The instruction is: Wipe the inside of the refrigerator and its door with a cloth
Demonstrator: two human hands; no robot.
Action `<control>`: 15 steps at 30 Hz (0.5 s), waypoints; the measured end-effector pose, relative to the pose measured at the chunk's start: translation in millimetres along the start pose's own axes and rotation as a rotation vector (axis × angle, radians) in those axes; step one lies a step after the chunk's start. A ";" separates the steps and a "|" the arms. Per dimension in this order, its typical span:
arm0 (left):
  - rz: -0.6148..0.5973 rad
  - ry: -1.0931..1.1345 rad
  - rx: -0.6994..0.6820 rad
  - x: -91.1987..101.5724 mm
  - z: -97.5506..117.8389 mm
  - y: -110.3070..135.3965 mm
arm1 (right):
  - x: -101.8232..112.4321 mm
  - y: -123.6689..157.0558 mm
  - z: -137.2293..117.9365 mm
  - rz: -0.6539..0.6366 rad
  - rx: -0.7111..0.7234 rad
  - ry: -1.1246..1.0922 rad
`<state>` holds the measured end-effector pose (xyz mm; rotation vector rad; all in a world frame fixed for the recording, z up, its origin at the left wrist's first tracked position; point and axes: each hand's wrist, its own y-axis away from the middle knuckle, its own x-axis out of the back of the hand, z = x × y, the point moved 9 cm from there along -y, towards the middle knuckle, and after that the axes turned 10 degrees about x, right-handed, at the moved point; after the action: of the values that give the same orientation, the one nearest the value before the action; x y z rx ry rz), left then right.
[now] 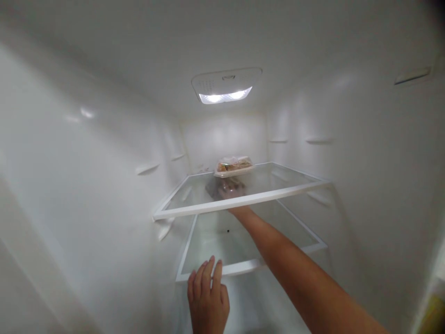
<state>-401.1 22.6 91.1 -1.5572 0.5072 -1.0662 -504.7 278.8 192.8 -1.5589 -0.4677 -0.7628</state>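
My right hand point(227, 192) reaches under the upper glass shelf point(278, 191) of a fridge, and its forearm crosses in from the lower right. Through the glass I see it blurred, fingers closed against a dark, shiny wrapped package point(212, 188); its contents are unclear. Above it, on the upper shelf, sits a white tray of food under clear wrap point(234, 167). My left hand point(208, 297) is at the front edge of the lower shelf point(243, 267), fingers stretched upward and slightly apart, holding nothing.
White fridge walls enclose both sides, with shelf-support ledges point(148, 169) sticking out from them. A lit lamp panel point(225, 86) is set in the ceiling. A small dark spot point(228, 231) shows within the lower shelf area. Something yellow point(434, 313) appears at the lower right edge.
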 end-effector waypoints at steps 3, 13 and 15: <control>-0.010 -0.049 -0.042 -2.9 1.6 -0.1 | 21.7 36.6 63.4 0.093 -0.247 0.029; 0.024 -0.103 -0.067 -3.0 8.9 -3.9 | 26.6 63.1 124.7 0.314 -0.765 -0.125; 0.026 -0.113 -0.052 -4.5 8.3 -3.1 | 13.6 51.1 108.7 0.333 -0.792 -0.224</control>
<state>-397.1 31.6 92.7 -1.6421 0.4798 -0.9465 -438.5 376.3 165.6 -2.4025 -0.0392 -0.5324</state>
